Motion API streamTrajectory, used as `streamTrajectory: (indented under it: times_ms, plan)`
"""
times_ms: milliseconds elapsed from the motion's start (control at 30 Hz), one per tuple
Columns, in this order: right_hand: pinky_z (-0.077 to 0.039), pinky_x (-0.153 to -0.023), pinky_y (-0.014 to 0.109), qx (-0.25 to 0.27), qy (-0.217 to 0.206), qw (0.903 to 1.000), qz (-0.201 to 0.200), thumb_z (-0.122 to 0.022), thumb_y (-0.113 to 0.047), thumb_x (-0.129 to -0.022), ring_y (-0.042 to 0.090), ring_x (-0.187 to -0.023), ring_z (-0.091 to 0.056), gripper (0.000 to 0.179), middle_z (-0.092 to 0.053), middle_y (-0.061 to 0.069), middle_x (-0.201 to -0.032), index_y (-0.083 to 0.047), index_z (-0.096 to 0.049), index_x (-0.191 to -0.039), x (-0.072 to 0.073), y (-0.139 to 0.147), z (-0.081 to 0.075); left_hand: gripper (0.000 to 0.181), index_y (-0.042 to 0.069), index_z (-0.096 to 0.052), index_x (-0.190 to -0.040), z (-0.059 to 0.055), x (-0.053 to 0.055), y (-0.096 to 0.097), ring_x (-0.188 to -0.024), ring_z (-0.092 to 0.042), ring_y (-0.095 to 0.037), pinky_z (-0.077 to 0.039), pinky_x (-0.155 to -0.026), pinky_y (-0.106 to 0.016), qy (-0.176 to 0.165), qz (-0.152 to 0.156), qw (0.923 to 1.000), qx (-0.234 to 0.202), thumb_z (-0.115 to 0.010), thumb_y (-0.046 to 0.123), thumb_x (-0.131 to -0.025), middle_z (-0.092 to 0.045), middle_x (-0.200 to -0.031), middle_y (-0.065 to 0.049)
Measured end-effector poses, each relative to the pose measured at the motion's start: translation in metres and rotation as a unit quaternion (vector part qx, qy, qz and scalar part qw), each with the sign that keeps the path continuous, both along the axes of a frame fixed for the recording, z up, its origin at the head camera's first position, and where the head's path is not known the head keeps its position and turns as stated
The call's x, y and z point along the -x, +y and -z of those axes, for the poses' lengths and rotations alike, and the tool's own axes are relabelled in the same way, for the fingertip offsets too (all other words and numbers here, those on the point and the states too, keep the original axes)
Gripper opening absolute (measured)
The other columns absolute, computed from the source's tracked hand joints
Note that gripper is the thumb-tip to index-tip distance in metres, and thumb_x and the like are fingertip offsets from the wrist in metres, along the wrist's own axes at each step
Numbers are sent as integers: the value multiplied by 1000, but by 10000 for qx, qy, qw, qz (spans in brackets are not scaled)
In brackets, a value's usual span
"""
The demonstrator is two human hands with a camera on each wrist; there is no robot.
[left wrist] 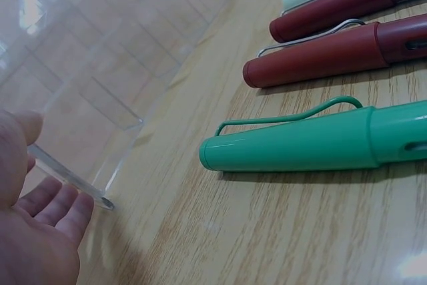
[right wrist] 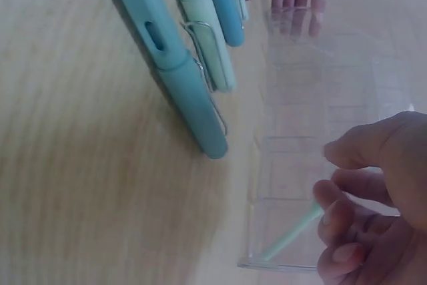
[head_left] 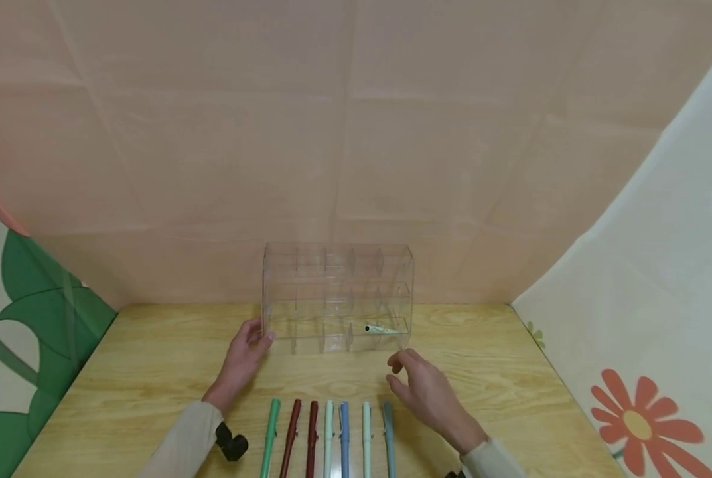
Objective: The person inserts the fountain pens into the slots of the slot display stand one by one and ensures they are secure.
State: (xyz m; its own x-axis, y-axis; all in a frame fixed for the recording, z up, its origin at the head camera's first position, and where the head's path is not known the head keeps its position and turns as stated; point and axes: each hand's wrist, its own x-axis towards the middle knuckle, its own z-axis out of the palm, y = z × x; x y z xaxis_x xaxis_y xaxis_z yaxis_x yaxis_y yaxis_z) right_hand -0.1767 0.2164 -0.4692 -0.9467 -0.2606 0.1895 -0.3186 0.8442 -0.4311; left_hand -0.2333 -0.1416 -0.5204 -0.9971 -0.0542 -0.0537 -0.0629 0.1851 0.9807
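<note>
A clear plastic organizer (head_left: 338, 299) with rows of compartments stands upright at the back of the table. My left hand (head_left: 245, 362) grips its left side edge, thumb in front and fingers round the outside, as the left wrist view (left wrist: 47, 218) also shows. One pale green pen (head_left: 382, 330) lies in the bottom right compartment. Just in front of that corner is my right hand (head_left: 430, 395), fingers loosely bent and holding nothing. Nearer me lies a row of capped pens: green (head_left: 270, 431), two dark red (head_left: 290, 438), pale green (head_left: 328, 431), blue (head_left: 345, 431), another pale green (head_left: 366, 435) and grey-blue (head_left: 389, 438).
The wooden table (head_left: 487, 352) ends against a pinkish cloth backdrop (head_left: 344, 133) close behind the organizer. Printed cloths with a leaf (head_left: 39, 279) and a red flower (head_left: 636, 425) flank it. Black wrist camera mounts sit at my sleeves.
</note>
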Motion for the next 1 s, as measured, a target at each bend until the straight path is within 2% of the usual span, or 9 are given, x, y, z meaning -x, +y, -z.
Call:
streamTrajectory:
  times_ms: [133,467,600,767,1000]
  plan:
    - [-50,-64,19,-64,-125,9999,-6,-79,-14,-94,2,-72,-55,16,-71,-2,-100,-10,-73,-109,-3,1,7,54,0,-39,-158,2,0,-1,-151,-46,-45,-45,-123,-58,-14,19,10000,-36,-58,18,-111,-44,-162,-28]
    - [-50,-62,18,-81,-526,9985,-160,-76,-16,-97,0,-73,-56,15,-71,-2,-99,-9,-72,-109,-9,1,19,54,-1,-38,-158,2,-1,-3,-152,-45,-44,-44,-125,-58,52,53,9999,-137,-58,19,-111,-44,-163,-28]
    - [-51,-62,19,-189,-743,9968,-206,-75,-20,-98,1,-72,-58,14,-70,-3,-92,-9,-72,-105,-12,1,22,53,-1,-38,-157,2,0,-2,-153,-44,-45,-44,-124,-59,97,86,9997,-197,-58,17,-111,-43,-163,-28]
    - [-45,-55,20,-457,-972,9940,-210,-76,-26,-98,2,-64,-51,16,-63,-8,-78,-13,-69,-98,-14,2,28,53,0,-39,-157,2,0,-2,-153,-43,-46,-44,-124,-60,57,103,9998,-185,-58,18,-111,-43,-163,-28]
    - [-41,-49,20,-483,-1118,9921,-304,-78,-30,-97,3,-59,-48,20,-61,-9,-73,-13,-67,-98,-18,1,32,57,0,-37,-159,4,2,-3,-153,-43,-47,-43,-125,-61,-1,107,9997,-215,-59,20,-110,-43,-163,-28]
